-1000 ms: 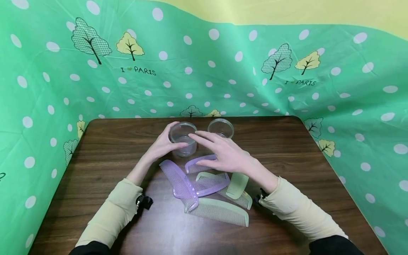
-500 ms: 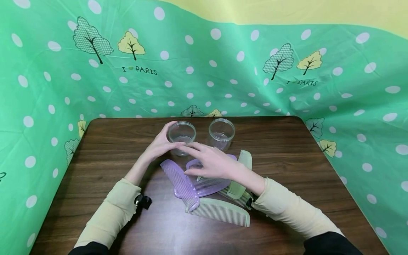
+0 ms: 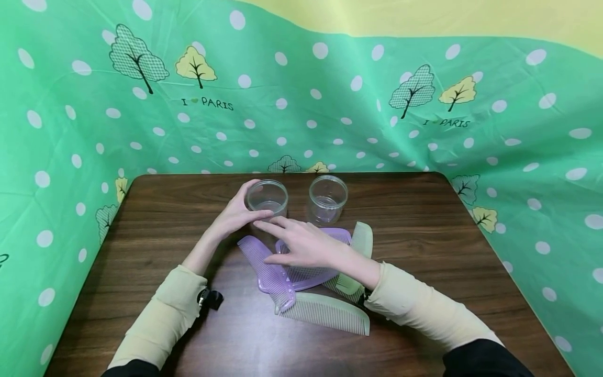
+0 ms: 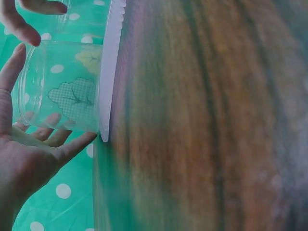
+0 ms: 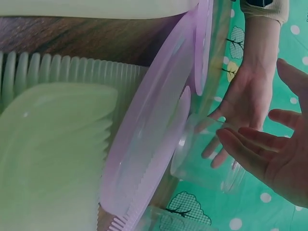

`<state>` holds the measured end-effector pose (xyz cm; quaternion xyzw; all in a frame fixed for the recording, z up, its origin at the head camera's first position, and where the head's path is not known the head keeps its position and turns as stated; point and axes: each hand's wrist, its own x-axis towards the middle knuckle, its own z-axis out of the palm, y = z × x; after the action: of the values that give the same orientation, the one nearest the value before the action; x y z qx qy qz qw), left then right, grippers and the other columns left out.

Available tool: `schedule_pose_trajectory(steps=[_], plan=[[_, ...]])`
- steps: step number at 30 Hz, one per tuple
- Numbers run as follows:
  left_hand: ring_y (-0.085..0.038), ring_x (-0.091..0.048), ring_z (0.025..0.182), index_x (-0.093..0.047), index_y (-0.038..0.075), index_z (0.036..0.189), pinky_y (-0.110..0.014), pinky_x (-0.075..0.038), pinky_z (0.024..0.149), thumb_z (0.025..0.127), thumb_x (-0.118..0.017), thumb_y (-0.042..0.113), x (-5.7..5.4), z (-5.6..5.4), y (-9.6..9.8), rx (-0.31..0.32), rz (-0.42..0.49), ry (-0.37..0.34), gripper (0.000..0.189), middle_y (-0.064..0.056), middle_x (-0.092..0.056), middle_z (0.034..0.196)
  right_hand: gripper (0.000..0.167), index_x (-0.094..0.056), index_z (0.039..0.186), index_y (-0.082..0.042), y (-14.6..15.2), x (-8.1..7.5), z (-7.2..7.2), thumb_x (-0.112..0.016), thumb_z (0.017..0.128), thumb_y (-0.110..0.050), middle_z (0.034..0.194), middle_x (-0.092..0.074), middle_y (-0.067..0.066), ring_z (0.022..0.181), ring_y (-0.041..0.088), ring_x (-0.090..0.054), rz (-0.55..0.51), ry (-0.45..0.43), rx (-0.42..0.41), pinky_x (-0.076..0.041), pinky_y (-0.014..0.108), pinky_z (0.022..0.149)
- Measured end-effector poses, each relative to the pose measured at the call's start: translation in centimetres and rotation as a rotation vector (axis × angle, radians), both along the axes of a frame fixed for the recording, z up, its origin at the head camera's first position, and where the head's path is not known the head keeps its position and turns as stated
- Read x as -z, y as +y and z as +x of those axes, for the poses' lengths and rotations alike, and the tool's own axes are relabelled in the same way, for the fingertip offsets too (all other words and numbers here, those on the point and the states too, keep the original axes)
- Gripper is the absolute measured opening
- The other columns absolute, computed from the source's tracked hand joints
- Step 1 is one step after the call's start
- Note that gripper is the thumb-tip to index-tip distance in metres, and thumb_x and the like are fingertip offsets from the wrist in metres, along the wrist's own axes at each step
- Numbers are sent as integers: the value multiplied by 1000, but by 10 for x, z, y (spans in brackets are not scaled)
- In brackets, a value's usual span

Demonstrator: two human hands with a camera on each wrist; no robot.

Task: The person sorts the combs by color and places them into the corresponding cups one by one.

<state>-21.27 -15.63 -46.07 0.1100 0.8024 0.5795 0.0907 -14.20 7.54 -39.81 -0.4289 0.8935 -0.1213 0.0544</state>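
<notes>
Near the table's back edge, my left hand [image 3: 235, 212] holds a clear jar [image 3: 267, 195] from its left side, thumb in front and fingers behind. The left wrist view has the jar [image 4: 72, 89] upright on the table, seen sideways. My right hand [image 3: 303, 243] hovers over the pile of combs, fingers spread and pointing toward the jar, holding nothing. Under and around it lie purple combs, one at the left [image 3: 265, 269] and one at the back [image 3: 341, 235]. A long pale green comb [image 3: 325, 314] lies in front. Another green comb [image 3: 362, 238] pokes out behind the right wrist.
A second clear jar [image 3: 328, 199] stands right of the held one, near the back edge. Green polka-dot cloth [image 3: 301, 99] hangs around the back and sides of the brown wooden table [image 3: 414, 225].
My right hand has moved left and toward me, away from the jars' rims, uncovering the second jar and a green comb. The held jar has shifted slightly left with my left hand.
</notes>
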Motion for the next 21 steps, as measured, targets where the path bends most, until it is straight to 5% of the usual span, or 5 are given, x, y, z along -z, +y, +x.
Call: schedule_pose_trajectory(steps=[21], plan=[[-30,-47,144,-27,28,158,-55,-33,120,82,-87,41,5,2,-1,-15,-11,8,98,-3,-46,159,82,-37,159,-26,-20,12,4,-71,91,-58,135,-61,9,111,27,-68,91,-56,95,-59,43,79]])
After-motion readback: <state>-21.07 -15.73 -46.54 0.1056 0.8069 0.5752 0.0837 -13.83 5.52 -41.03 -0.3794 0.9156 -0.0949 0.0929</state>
